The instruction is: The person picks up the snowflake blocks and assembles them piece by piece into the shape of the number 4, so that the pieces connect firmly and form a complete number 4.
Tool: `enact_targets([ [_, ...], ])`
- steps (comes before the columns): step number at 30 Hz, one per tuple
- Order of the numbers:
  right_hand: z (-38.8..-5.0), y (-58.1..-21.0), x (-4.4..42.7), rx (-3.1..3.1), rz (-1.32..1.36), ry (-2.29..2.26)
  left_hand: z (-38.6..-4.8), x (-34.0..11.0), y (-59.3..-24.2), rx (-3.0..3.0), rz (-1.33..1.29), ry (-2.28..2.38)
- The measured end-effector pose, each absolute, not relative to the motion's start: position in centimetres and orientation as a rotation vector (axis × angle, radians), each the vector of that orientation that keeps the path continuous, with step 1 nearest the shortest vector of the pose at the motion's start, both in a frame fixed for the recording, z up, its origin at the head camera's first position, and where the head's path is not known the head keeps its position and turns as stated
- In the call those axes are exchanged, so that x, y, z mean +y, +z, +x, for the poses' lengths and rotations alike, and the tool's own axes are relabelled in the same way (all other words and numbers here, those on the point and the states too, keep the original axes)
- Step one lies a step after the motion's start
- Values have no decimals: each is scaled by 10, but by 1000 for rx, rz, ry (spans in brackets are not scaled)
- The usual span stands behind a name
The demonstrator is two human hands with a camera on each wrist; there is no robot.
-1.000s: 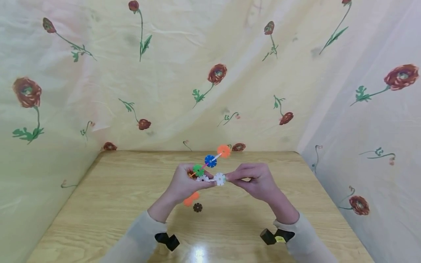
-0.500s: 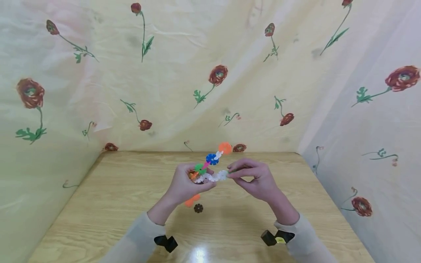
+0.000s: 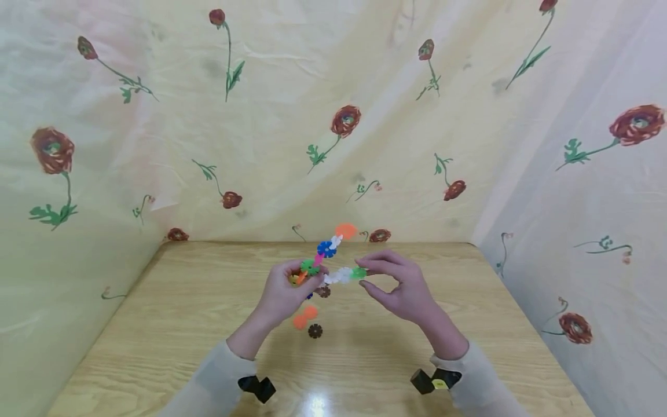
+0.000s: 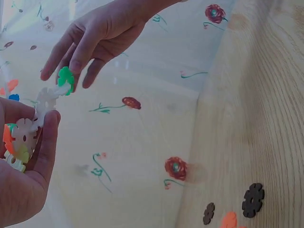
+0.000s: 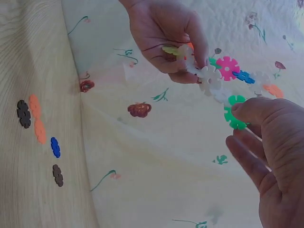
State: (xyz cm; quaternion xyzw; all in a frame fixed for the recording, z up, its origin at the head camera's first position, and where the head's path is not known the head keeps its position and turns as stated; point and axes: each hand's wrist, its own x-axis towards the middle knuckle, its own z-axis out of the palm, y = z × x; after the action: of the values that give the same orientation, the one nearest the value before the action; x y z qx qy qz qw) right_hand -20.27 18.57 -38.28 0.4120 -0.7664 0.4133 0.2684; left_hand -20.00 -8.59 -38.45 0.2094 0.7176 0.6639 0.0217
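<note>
My left hand (image 3: 281, 294) grips a chain of flower-shaped notched plastic discs. From it a coloured strand rises with a green disc (image 3: 310, 267), a pink disc (image 5: 227, 69), a blue disc (image 3: 326, 249), a white one and an orange disc (image 3: 346, 231) at its tip. Orange and yellow discs lie partly hidden in the palm. A branch of white discs (image 3: 341, 275) points right and ends in a bright green disc (image 5: 236, 112). My right hand (image 3: 405, 286) pinches that green end disc, a fingertip over its face in the right wrist view.
On the wooden table (image 3: 182, 324), below the hands, lie joined orange discs (image 3: 304, 317), a black disc (image 3: 315, 330), a brown disc (image 3: 324, 292) and a blue disc (image 5: 55, 147). A flower-patterned cloth (image 3: 271, 133) stands behind and along both sides.
My left hand has shifted slightly left with the chain. The green end disc now shows beside the right fingers. Brown and blue discs on the table have come into view.
</note>
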Motion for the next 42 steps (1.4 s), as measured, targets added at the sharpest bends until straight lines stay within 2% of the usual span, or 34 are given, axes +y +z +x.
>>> enact_targets([
  [9, -205, -405, 175, -2526, 978, 1215, -202, -91, -383, 2220, 693, 2185],
  [21, -195, -465, 128, -3005, 1366, 707, -203, -90, -381, 2144, 737, 2317],
  [29, -192, -472, 120, -3000, 1299, 564, -204, -90, -382, 2087, 673, 2388],
  [42, -190, -477, 133, -2990, 1141, 819, -205, -90, -386, 1893, 761, 2499],
])
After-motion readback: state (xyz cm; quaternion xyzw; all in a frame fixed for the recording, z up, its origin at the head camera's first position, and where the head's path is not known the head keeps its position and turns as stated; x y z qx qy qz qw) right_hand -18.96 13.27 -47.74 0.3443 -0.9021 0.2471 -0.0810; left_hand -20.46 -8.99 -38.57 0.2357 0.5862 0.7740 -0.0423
